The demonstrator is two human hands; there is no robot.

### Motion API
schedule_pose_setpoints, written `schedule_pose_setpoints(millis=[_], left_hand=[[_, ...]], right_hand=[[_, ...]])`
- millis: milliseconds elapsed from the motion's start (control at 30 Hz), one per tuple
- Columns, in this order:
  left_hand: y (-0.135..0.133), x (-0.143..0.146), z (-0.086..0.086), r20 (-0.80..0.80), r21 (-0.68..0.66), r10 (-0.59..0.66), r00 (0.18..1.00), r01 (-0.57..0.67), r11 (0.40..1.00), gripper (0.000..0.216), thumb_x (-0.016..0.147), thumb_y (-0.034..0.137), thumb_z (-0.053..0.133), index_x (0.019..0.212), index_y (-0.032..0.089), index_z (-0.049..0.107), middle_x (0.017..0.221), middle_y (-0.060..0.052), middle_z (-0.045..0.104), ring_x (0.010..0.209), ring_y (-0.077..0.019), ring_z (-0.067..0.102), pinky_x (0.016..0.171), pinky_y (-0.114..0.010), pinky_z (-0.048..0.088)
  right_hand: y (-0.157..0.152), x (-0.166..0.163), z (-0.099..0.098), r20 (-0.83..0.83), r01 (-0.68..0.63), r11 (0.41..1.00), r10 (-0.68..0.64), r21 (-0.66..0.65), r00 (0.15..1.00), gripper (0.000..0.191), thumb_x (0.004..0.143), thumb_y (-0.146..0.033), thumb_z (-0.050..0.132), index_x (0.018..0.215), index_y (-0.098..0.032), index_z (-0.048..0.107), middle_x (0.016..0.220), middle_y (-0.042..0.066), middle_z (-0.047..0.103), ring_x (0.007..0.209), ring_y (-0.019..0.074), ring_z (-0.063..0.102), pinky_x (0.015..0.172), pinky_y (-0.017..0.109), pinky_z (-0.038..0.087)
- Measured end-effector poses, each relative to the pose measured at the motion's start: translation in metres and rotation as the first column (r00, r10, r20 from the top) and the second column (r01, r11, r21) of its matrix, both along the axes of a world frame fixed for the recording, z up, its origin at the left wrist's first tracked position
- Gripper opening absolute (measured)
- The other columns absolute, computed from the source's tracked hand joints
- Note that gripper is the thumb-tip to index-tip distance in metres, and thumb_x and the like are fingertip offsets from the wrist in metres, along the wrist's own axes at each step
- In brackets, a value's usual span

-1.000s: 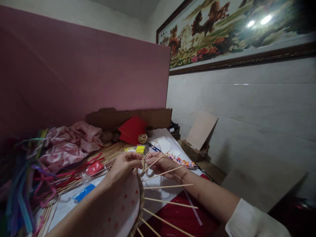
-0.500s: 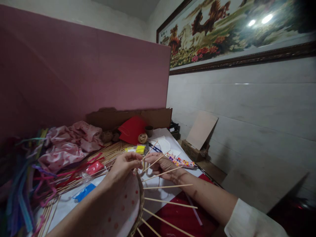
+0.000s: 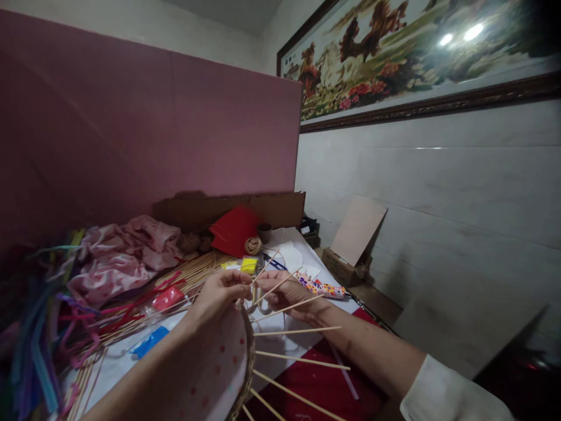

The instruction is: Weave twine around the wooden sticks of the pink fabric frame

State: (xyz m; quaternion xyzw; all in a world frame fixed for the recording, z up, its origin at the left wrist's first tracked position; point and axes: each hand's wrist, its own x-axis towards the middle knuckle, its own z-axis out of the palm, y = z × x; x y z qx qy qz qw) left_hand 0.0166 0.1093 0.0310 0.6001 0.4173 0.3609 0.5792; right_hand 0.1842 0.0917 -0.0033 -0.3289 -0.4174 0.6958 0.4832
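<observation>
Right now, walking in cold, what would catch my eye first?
At centre, the left hand and right hand meet at the woven rim of a round dotted piece, thin sticks fanning rightward. Above right hangs a framed horse painting; a tall pink board fills the left.

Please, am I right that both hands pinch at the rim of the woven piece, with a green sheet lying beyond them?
Not quite: the head view shows the sheet is red. Both the left hand and right hand do pinch at the rim of the woven piece.

A loose white sleeve [image 3: 442,394] (cuff ending short of the wrist) covers the right arm [image 3: 372,351]
</observation>
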Motion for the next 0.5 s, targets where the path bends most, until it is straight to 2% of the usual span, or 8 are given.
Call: schedule_pose_setpoints(millis=[133, 300, 500], left_hand=[[-0.0013, -0.0001, 0.0005, -0.012, -0.004, 0.015, 1.000, -0.015, 1.000, 0.016, 0.058, 0.016, 0.064, 0.074, 0.017, 0.065, 0.063, -0.005, 0.066, 0.057, -0.0151, 0.054, 0.050, -0.026, 0.034], [0.0003, -0.0004, -0.0014, 0.000, 0.005, 0.004, 1.000, -0.004, 1.000, 0.014, 0.058, 0.017, 0.065, 0.072, 0.018, 0.064, 0.063, -0.005, 0.066, 0.058, -0.0163, 0.056, 0.052, -0.026, 0.035], [0.0018, -0.0018, 0.0023, -0.039, 0.033, -0.011, 0.999, 0.012, 0.999, 0.016, 0.057, 0.018, 0.064, 0.072, 0.018, 0.069, 0.064, -0.005, 0.067, 0.061, -0.0178, 0.056, 0.054, -0.027, 0.036]], right_hand=[[0.0022, 0.0016, -0.0020, 0.029, -0.029, 1.000, 0.029, -0.009, 0.999, 0.021, 0.067, -0.026, 0.072, 0.077, -0.013, 0.059, 0.054, -0.003, 0.056, 0.037, 0.0023, 0.040, 0.036, 0.016, 0.021], [-0.0006, 0.0030, 0.0025, 0.011, -0.004, 1.000, 0.004, -0.010, 1.000, 0.023, 0.063, -0.024, 0.076, 0.072, -0.016, 0.057, 0.052, -0.005, 0.056, 0.038, 0.0022, 0.040, 0.037, 0.016, 0.024], [0.0002, 0.0043, 0.0029, 0.009, 0.030, 0.999, -0.029, -0.034, 1.000, 0.022, 0.060, -0.021, 0.078, 0.075, -0.015, 0.062, 0.050, -0.007, 0.054, 0.039, 0.0023, 0.039, 0.037, 0.017, 0.021]])
